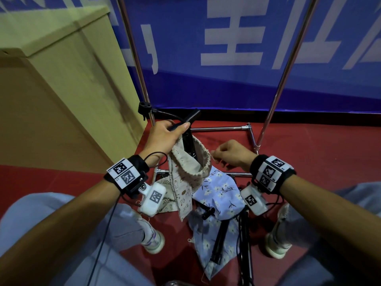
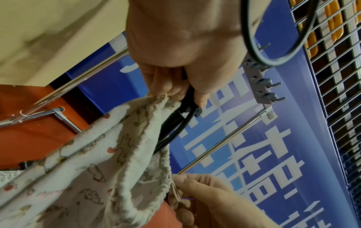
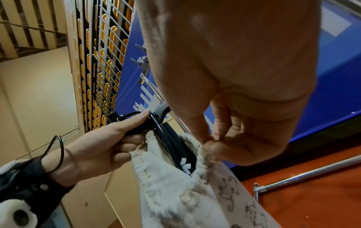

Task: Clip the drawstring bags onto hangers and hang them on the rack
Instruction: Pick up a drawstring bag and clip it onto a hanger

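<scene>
Beige animal-print drawstring bag (image 1: 186,174), mouth gathered, ruffled rim.

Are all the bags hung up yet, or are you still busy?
None looks hung yet. In hand: the left hand grips a black hanger plus the beige drawstring bag, and the right hand pinches its rim. Left: the blue floral bag and another hanger on the floor.

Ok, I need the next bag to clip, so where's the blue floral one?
In the head view the blue floral bag lies on the red floor between the feet, just right of the beige bag held up by both hands.
</scene>
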`<state>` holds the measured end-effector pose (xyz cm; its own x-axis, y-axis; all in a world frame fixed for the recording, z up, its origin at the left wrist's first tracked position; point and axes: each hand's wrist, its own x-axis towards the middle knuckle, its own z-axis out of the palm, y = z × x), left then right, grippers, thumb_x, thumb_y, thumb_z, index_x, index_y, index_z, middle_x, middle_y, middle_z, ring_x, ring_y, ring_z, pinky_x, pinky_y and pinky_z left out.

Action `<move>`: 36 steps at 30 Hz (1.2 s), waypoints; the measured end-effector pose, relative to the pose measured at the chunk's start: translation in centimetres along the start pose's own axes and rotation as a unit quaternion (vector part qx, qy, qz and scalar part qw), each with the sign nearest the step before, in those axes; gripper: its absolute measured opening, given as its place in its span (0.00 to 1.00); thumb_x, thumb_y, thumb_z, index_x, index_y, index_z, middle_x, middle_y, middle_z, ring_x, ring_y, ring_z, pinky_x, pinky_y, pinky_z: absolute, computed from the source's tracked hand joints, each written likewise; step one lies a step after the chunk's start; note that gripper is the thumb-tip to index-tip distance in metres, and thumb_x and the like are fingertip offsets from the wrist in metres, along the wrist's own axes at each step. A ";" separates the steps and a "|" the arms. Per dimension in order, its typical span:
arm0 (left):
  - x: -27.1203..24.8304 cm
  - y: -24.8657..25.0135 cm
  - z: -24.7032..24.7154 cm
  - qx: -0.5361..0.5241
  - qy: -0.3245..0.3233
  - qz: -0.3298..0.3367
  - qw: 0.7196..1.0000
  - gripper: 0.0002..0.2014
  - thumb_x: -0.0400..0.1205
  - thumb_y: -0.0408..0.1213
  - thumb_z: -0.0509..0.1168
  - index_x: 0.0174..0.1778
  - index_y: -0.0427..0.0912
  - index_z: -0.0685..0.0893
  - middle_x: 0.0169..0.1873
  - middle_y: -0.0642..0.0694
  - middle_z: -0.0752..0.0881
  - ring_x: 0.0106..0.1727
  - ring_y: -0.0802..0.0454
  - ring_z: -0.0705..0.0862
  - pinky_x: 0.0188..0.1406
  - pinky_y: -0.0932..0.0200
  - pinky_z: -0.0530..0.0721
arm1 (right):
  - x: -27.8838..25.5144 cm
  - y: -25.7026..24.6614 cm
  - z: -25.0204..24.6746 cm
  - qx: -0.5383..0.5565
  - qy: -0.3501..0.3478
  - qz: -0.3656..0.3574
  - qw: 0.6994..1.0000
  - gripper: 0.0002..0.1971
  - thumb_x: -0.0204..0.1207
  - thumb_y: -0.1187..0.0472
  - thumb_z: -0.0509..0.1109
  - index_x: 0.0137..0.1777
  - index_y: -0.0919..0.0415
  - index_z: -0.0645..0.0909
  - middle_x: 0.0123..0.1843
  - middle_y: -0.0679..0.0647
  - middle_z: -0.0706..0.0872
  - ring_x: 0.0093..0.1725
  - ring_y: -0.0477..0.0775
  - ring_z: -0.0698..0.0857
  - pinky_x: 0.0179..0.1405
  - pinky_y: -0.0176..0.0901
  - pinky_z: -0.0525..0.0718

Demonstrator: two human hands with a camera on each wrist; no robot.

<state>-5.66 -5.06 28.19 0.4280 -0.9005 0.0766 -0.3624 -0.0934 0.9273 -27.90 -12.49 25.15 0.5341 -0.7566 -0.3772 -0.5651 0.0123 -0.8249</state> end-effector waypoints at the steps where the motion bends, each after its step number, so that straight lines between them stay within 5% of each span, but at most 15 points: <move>1: 0.0 0.0 -0.1 0.001 0.001 -0.001 1.000 0.28 0.72 0.63 0.74 0.41 0.36 0.90 0.39 0.33 0.91 0.36 0.43 0.87 0.37 0.50 0.80 | 0.1 0.1 -0.1 0.010 -0.002 -0.004 1.000 0.16 0.84 0.55 0.72 0.43 0.69 0.86 0.34 0.57 0.85 0.26 0.47 0.79 0.26 0.39 0.82; 7: 0.2 0.0 -0.2 0.001 0.004 -0.003 1.000 0.29 0.73 0.63 0.74 0.42 0.33 0.89 0.37 0.33 0.90 0.34 0.44 0.85 0.36 0.51 0.79 | 0.1 -0.3 -0.5 0.000 -0.006 -0.009 1.000 0.17 0.82 0.53 0.74 0.48 0.72 0.86 0.35 0.55 0.86 0.27 0.47 0.79 0.26 0.39 0.81; 11: -0.1 0.3 0.0 0.012 0.008 0.004 1.000 0.27 0.76 0.59 0.75 0.39 0.32 0.88 0.29 0.42 0.86 0.30 0.51 0.81 0.33 0.54 0.76 | 0.3 0.2 0.2 -0.021 -0.001 -0.014 1.000 0.17 0.83 0.51 0.72 0.46 0.68 0.87 0.34 0.54 0.87 0.24 0.45 0.79 0.24 0.38 0.80; 16: -0.1 0.3 -0.1 0.017 0.010 0.008 1.000 0.26 0.76 0.59 0.75 0.37 0.34 0.88 0.30 0.38 0.88 0.29 0.51 0.81 0.32 0.54 0.77 | 0.5 0.3 0.1 -0.009 -0.012 -0.026 1.000 0.11 0.81 0.63 0.75 0.46 0.74 0.87 0.33 0.57 0.88 0.25 0.47 0.79 0.26 0.40 0.81; 22: -0.2 0.5 -0.1 0.024 0.004 0.002 1.000 0.26 0.77 0.57 0.75 0.38 0.32 0.87 0.26 0.46 0.84 0.28 0.52 0.80 0.31 0.56 0.76 | 0.6 0.0 -0.3 -0.070 -0.035 -0.039 0.996 0.06 0.76 0.72 0.73 0.42 0.65 0.91 0.33 0.53 0.90 0.31 0.48 0.81 0.34 0.45 0.83; 25: -0.3 0.5 0.0 0.022 0.000 0.003 1.000 0.26 0.77 0.57 0.75 0.37 0.33 0.87 0.27 0.44 0.84 0.28 0.51 0.80 0.31 0.55 0.75 | 0.5 -0.2 -0.7 -0.217 -0.018 -0.097 0.971 0.02 0.74 0.65 0.78 0.44 0.61 0.92 0.36 0.49 0.91 0.33 0.44 0.84 0.39 0.42 0.86; 28: -0.3 0.3 -0.1 0.029 0.000 -0.001 1.000 0.27 0.77 0.58 0.74 0.35 0.32 0.86 0.25 0.44 0.83 0.27 0.51 0.79 0.30 0.55 0.74 | 0.8 0.4 -1.0 -0.333 0.061 -0.176 0.924 0.04 0.75 0.63 0.75 0.44 0.59 0.91 0.42 0.53 0.92 0.41 0.54 0.88 0.46 0.50 0.88; 32: -0.1 0.3 -0.2 0.017 0.013 -0.008 1.000 0.27 0.77 0.58 0.74 0.37 0.31 0.87 0.23 0.49 0.80 0.24 0.54 0.76 0.28 0.57 0.72 | 1.0 0.9 -1.8 -0.296 0.181 -0.194 0.918 0.03 0.74 0.58 0.76 0.45 0.51 0.91 0.42 0.48 0.91 0.41 0.54 0.90 0.41 0.51 0.89; 36: 0.2 0.5 -0.6 0.010 0.029 -0.012 0.999 0.24 0.78 0.58 0.73 0.33 0.38 0.85 0.20 0.54 0.76 0.22 0.56 0.72 0.26 0.60 0.68 | 0.3 -0.3 -1.6 -0.047 0.123 -0.145 0.981 0.03 0.80 0.66 0.73 0.46 0.63 0.87 0.35 0.56 0.93 0.25 0.50 0.87 0.27 0.44 0.87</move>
<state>-5.28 -5.07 28.91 0.4838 -0.8718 0.0770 -0.3688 -0.1233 0.9213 -28.62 -13.75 25.97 0.5192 -0.8546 -0.0100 -0.4731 -0.2776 -0.8361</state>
